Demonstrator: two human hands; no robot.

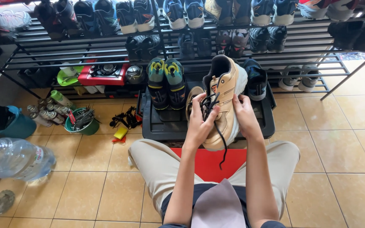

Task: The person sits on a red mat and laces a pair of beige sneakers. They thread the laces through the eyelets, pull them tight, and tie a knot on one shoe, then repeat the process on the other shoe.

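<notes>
- Nearest the camera, a grey cloth lies on the person's lap, between the two forearms, and beige trousers cover the spread knees.
- Just beyond the lap, a red mat lies on the tan tiled floor between the legs.
- Near left, a large clear plastic water bottle lies on its side on the floor.
- Above the mat, the left hand is clasped around the left side of a gold sneaker, its fingers at the black laces near the tongue.
- On the other side, the right hand grips the right edge of the same sneaker, thumb towards the lace area.
- One lace end hangs loose below the sneaker, over the red mat.
- The sneaker is held up off the floor in front of the person, heel opening pointing far, over a black tray.
- On that tray stand a teal and yellow pair of shoes to the left and a dark blue shoe to the right.
- Left of the tray, a green bucket holds thin metal tools, spray cans stand beside it, and a teal container sits further left.
- Farthest off, a black metal shoe rack spans the scene with rows of sneakers on its shelves.
</notes>
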